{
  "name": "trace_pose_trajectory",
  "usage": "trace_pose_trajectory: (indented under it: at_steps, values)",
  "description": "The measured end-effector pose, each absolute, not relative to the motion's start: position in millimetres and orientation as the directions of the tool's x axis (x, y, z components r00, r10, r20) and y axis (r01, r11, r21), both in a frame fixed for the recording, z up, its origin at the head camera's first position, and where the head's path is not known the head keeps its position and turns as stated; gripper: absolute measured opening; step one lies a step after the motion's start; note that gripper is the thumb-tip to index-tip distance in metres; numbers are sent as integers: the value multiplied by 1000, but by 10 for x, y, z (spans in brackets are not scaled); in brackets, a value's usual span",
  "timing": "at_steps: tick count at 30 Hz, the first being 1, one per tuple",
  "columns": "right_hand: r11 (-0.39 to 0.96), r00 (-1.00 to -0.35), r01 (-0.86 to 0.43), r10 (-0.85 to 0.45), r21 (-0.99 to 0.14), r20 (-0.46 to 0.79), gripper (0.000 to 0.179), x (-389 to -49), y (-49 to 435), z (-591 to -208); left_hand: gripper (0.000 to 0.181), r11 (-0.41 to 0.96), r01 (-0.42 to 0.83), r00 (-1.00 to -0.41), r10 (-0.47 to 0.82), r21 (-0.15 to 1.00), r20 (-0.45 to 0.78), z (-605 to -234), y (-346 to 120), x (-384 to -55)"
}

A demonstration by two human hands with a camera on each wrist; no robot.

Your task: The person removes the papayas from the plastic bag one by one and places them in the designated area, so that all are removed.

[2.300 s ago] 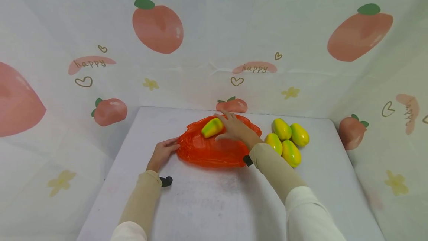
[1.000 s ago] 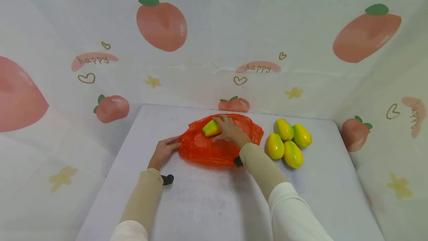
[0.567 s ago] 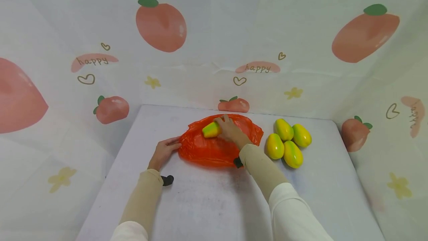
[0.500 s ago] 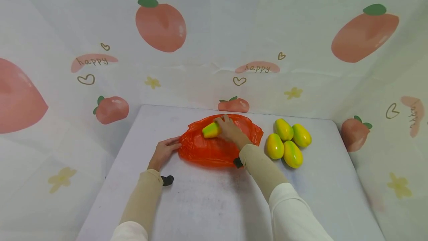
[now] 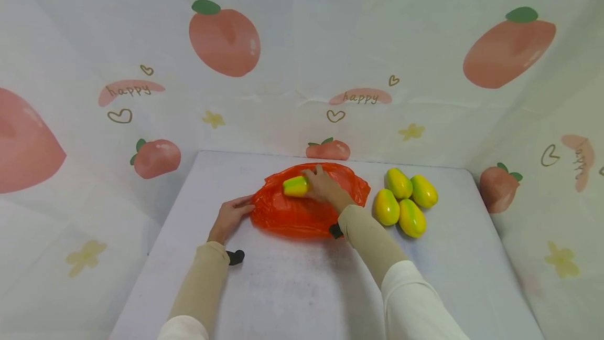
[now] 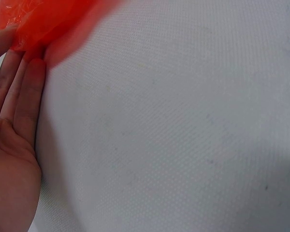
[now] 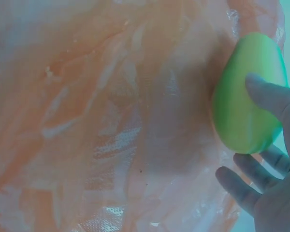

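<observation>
A red plastic bag lies spread on the white table. My left hand pinches the bag's left edge; in the left wrist view the thumb is over the film and the fingers are under it. Over the bag's middle, my right hand grips a yellow-green papaya by its right end. The right wrist view shows the thumb on the papaya's side, while the lower fingers hang loose below it and the index finger is hidden behind.
Several more papayas sit in a cluster to the right of the bag. The table meets a fruit-printed cloth at its back and sides. A black wrist mount shows at each sleeve.
My right hand's spread fingers have closed on the papaya. The papaya has turned to lie more sideways and moved slightly toward me. My left hand stays at the bag's edge.
</observation>
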State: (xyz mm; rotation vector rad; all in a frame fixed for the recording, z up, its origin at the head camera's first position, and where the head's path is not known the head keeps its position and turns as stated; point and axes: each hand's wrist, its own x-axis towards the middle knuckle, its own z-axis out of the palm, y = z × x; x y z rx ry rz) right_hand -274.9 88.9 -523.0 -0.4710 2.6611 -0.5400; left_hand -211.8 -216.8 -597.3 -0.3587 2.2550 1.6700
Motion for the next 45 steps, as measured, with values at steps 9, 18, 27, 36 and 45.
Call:
trace_pose_trajectory:
  at_steps: [9,18,27,36,45]
  values:
    - [865,-888,-230,-374,-445,-267,66,-2714,917,-5144,48,295,-378,-921,-23,877,-389,-5986,-2176,-2108]
    - [850,-911,-238,-363,-470,-196,67,-2697,977,-5110,47,295,-369,-924,-13,881,-383,-5967,-2166,-2088]
    - [816,-919,-211,-353,-538,-175,66,-2670,1029,-5055,47,295,-357,-929,-11,886,-371,-5960,-2168,-2082]
    - [798,-915,-241,-377,-552,-146,61,-2616,1087,-5038,47,307,-367,-924,-14,878,-381,-5967,-2174,-2079]
    - [781,-919,-219,-367,-585,-145,69,-2580,1180,-5003,47,301,-356,-929,-13,885,-369,-5960,-2167,-2087]
